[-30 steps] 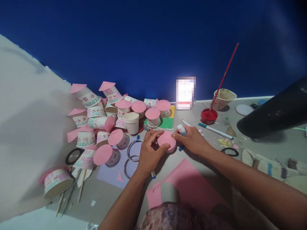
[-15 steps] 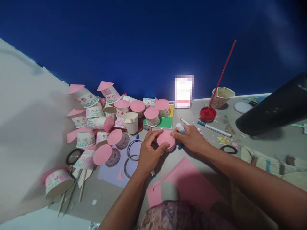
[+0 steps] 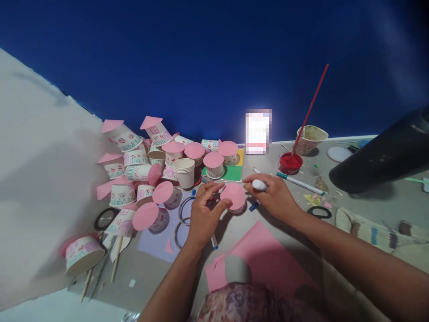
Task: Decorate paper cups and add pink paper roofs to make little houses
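A paper cup with a pink paper disc (image 3: 233, 196) on top stands on the table between my hands. My left hand (image 3: 207, 209) is beside it, fingers spread, its thumb at the disc's left edge. My right hand (image 3: 275, 195) is curled round a white glue stick (image 3: 259, 185) just right of the cup, its fingertips off the disc. A blue marker cap (image 3: 254, 206) lies under that hand. Below the cup lies a sheet of pink paper (image 3: 264, 255) with a round cut-out.
Decorated cups with pink roofs (image 3: 146, 216) crowd the left, around a stack of plain cups (image 3: 184, 173). At the back right are a red paint pot (image 3: 291, 164) with a brush, a lit screen (image 3: 258, 132) and a teal marker (image 3: 301, 184). A dark cylinder (image 3: 378, 154) leans in from the right.
My right hand has drawn back slightly from the disc, the glue stick now tilted toward me. My left hand has loosened and shifted a little left. The cup stays between them.
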`<action>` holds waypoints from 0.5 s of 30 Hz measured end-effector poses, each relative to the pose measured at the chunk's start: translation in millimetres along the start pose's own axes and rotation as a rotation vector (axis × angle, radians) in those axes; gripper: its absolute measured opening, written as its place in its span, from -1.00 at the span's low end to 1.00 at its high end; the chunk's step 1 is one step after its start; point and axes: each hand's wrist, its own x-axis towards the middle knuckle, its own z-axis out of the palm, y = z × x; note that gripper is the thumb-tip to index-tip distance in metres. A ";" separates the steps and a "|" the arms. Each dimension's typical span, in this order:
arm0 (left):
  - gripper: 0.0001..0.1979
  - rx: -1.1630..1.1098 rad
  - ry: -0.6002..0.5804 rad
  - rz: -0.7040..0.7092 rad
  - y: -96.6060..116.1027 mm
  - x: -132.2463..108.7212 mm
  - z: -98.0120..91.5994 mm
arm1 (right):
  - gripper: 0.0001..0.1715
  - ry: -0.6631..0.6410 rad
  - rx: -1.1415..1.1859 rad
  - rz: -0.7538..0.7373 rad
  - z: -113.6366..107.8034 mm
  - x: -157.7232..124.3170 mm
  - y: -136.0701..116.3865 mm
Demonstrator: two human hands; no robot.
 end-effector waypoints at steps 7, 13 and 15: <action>-0.81 0.275 0.152 0.286 -3.2 -12.1 0.1 | -0.71 -0.004 -0.243 -0.335 6.6 -16.4 17.4; -0.86 0.407 0.192 0.453 -13.7 -13.4 4.6 | -0.71 -0.017 -0.337 -0.396 6.9 -17.3 21.0; -0.86 0.404 0.182 0.458 -14.6 -12.6 3.5 | -0.70 -0.025 -0.349 -0.392 6.0 -16.7 19.6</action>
